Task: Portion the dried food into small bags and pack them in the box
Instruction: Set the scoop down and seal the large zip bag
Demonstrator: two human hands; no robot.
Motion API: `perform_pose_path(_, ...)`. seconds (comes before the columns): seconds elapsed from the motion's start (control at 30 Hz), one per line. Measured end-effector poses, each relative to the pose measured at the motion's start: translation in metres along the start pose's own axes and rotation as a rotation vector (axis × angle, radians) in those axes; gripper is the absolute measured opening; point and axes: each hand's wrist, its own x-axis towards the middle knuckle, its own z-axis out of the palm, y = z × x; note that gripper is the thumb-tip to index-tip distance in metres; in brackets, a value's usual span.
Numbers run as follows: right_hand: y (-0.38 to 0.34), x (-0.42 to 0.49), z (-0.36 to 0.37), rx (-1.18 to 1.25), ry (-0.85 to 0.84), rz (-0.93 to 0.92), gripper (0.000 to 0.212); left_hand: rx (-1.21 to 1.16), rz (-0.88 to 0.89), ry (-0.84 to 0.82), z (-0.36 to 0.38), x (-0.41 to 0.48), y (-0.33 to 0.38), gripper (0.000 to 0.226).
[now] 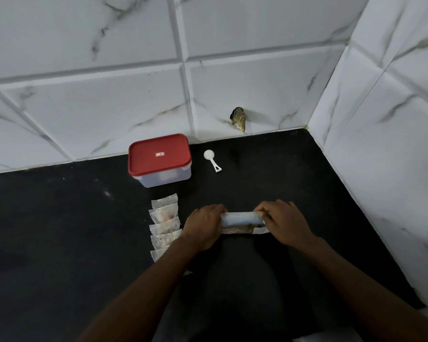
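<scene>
Both hands are busy: the left hand (203, 227) and the right hand (286, 222) each curl round one end of a pale plastic pouch (241, 218) rolled into a soft tube between them. It lies low on the black desk (59, 218). A flat flap with brownish contents shows under the roll, so this looks like the supply bag of dried food being rolled shut to keep the rest from spilling.

Just outside the left hand, a row of small bags (164, 225) lies flat and overlapping like shingles. They are thin and translucent, with dark crumbs inside, probably lined up for counting before packing.

Beyond the left hand stands the box (163, 180), a rectangle with rounded corners and cloudy clear walls, its glossy red lid (158, 156) on; packing seems not yet started. Beyond the gap between the hands rests a white plastic scoop (211, 159), its round bowl farthest away.
</scene>
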Motion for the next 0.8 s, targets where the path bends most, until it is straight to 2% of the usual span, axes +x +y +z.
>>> perform_pose_path(0.17, 0.000, -0.001, 0.000, 0.119, 0.029, 0.002, 0.015, 0.004, 0.027, 0.031, 0.002, -0.001, -0.002, 0.031)
perform_pose_path(0.33, 0.003, -0.008, 0.001, -0.036, -0.004, -0.026, 0.011, 0.125, 0.087, 0.046, 0.010, -0.003, -0.009, 0.033)
perform_pose_path(0.43, 0.004, -0.018, 0.004, -0.059, -0.026, -0.010, 0.030, 0.147, 0.097, 0.051, 0.014, -0.007, -0.010, 0.039)
perform_pose_path(0.63, 0.003, -0.043, 0.024, -0.066, -0.137, 0.011, 0.068, 0.161, 0.061, -0.046, 0.031, -0.016, -0.010, 0.069)
perform_pose_path(0.7, 0.004, -0.046, 0.031, -0.061, -0.145, 0.021, 0.072, 0.160, 0.059, -0.046, 0.035, -0.016, -0.011, 0.069)
perform_pose_path(0.8, 0.003, -0.047, 0.035, -0.033, -0.059, 0.021, 0.064, 0.219, 0.079, -0.026, 0.037, -0.015, -0.010, 0.067)
